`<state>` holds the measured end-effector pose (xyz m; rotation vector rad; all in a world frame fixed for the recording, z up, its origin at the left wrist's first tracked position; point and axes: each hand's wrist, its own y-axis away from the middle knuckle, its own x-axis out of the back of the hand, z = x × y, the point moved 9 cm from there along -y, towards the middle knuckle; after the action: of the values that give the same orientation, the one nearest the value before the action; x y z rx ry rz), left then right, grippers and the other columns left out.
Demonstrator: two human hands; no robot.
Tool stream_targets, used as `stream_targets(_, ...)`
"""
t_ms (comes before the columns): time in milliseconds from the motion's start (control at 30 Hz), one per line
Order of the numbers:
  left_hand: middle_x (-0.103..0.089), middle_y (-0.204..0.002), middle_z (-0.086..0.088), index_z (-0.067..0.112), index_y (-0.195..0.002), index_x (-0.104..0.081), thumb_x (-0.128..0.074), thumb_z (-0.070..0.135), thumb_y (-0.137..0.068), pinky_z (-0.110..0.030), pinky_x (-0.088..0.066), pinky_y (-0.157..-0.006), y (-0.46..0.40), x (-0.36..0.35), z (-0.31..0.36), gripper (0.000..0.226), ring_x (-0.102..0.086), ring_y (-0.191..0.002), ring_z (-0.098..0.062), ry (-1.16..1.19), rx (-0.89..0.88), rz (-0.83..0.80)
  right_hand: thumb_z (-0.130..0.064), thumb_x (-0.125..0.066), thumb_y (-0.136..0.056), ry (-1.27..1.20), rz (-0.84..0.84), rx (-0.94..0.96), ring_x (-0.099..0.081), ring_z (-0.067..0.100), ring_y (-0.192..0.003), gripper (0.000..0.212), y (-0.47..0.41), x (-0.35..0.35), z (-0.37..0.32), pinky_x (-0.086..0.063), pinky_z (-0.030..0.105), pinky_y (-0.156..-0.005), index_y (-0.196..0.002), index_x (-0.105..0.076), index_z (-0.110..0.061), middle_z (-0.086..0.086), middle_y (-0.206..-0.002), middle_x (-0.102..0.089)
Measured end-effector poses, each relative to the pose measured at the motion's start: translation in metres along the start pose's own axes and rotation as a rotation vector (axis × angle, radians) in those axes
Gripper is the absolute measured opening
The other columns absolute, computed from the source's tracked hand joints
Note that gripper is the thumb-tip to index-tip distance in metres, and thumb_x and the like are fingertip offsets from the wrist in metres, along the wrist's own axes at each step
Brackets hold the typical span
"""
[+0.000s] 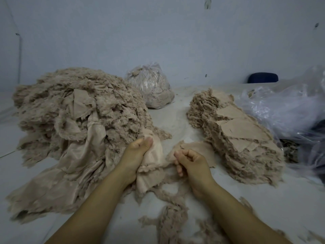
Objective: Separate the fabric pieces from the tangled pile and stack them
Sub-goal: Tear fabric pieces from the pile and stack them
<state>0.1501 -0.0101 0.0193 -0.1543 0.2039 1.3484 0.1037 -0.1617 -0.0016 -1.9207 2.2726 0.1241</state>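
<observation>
Roughly midway: tall stack (pixel 235 127) built on the right, big tangled pile (pixel 77 110) left to sort, left hand (pixel 135 155) gripping a fabric piece (pixel 153 161) at pile's edge, right hand (pixel 191 164) pinching its frayed edge, loose threads (pixel 172 217) on table (pixel 175 110).

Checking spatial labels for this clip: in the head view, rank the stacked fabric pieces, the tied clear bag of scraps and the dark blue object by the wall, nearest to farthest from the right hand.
From the right hand:
1. Stacked fabric pieces, just to its right on the surface.
2. Tied clear bag of scraps, farther back, left of centre.
3. Dark blue object, farthest, at the wall on the right.
</observation>
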Motion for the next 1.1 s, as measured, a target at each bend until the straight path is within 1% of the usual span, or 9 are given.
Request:
stream_targets(133,-0.064,-0.063,-0.007,0.004,-0.086,-0.061,-0.047,0.02,-0.098,-0.017,-0.045,-0.043,0.003,-0.005,0.015,0.024,-0.059,-0.047,-0.01,-0.09,-0.163,0.021,-0.062,-0.067,-0.068,0.037,-0.249,-0.237,-0.054,0.014,-0.045,0.051,0.012,-0.031,0.019,-0.042,0.02,-0.039,-0.072,-0.065,-0.011,0.007,-0.062,-0.063)
stream_targets(333,-0.06,-0.072,-0.004,0.01,-0.081,-0.059,-0.047,0.02,-0.098,-0.022,-0.046,-0.057,0.005,0.01,0.025,0.023,-0.056,-0.064,-0.01,-0.17,-0.342,0.275,-0.022,-0.075,-0.069,-0.063,-0.341,-0.211,-0.048,0.008,-0.04,0.017,0.015,-0.039,0.016,-0.04,0.016,-0.039,-0.064,-0.066,-0.009,0.004,-0.051,-0.057)
stream_targets(433,-0.053,-0.066,0.004,0.017,-0.071,-0.051,-0.046,0.023,-0.099,-0.018,-0.041,-0.055,0.001,0.044,0.03,0.029,-0.051,-0.063,-0.006,-0.187,-0.337,0.479,-0.014,-0.073,-0.074,0.021,-0.414,-0.196,-0.049,0.008,-0.04,0.013,0.017,-0.033,0.013,-0.041,0.016,-0.04,-0.065,-0.066,-0.009,0.003,-0.051,-0.058)
stream_targets(500,-0.052,-0.063,0.003,0.016,-0.068,-0.049,-0.047,0.024,-0.099,-0.019,-0.041,-0.055,-0.003,0.046,0.025,0.032,-0.05,-0.059,-0.006,-0.19,-0.304,0.469,-0.017,-0.074,-0.073,0.116,-0.572,-0.187,-0.051,0.006,-0.04,0.011,0.024,-0.036,0.007,-0.042,0.015,-0.041,-0.07,-0.066,-0.01,0.0,-0.051,-0.059)
stream_targets(700,-0.062,-0.081,-0.001,0.01,-0.093,-0.059,-0.045,0.026,-0.1,-0.026,-0.049,-0.072,-0.005,0.051,0.013,0.023,-0.059,-0.077,-0.014,0.017,-0.188,0.534,-0.003,-0.072,-0.082,0.449,-0.846,-0.156,-0.057,0.005,-0.047,0.013,0.036,-0.028,0.006,-0.047,0.016,-0.05,-0.077,-0.07,-0.015,-0.003,-0.057,-0.064)
stream_targets(833,-0.071,-0.087,-0.009,0.007,-0.097,-0.063,-0.054,0.023,-0.094,-0.039,-0.051,-0.089,-0.01,0.034,0.001,0.018,-0.066,-0.086,-0.023,0.195,-0.033,0.246,-0.021,-0.076,-0.08,0.441,-0.753,-0.18,-0.052,0.01,-0.053,0.011,0.026,-0.015,0.006,-0.04,0.017,-0.045,-0.09,-0.074,-0.018,0.004,-0.072,-0.062)
stream_targets(933,-0.074,-0.081,-0.008,0.011,-0.091,-0.065,-0.063,0.022,-0.081,-0.031,-0.058,-0.068,-0.002,-0.003,-0.008,0.015,-0.071,-0.073,-0.018,0.233,0.107,-0.067,-0.061,-0.059,-0.074,0.116,-0.397,-0.273,-0.058,0.013,-0.061,0.058,0.004,-0.005,0.009,-0.047,0.023,-0.05,-0.097,-0.07,-0.009,0.007,-0.076,-0.064)
stream_targets(1000,-0.072,-0.083,-0.012,0.009,-0.089,-0.068,-0.063,0.025,-0.076,-0.028,-0.058,-0.064,0.004,-0.021,-0.012,0.021,-0.07,-0.072,-0.018,0.165,0.115,-0.223,-0.068,-0.051,-0.071,-0.023,-0.353,-0.322,-0.065,0.019,-0.078,0.076,0.002,-0.011,0.016,-0.054,0.029,-0.064,-0.108,-0.068,-0.004,0.011,-0.089,-0.068)
stream_targets(1100,-0.072,-0.083,-0.01,0.01,-0.089,-0.068,-0.059,0.025,-0.082,-0.025,-0.057,-0.064,0.007,-0.028,-0.011,0.019,-0.068,-0.073,-0.017,0.048,0.056,-0.25,-0.05,-0.064,-0.077,-0.163,-0.448,-0.322,-0.067,0.019,-0.076,0.05,0.012,-0.029,0.016,-0.058,0.029,-0.065,-0.1,-0.07,-0.006,0.012,-0.086,-0.069)
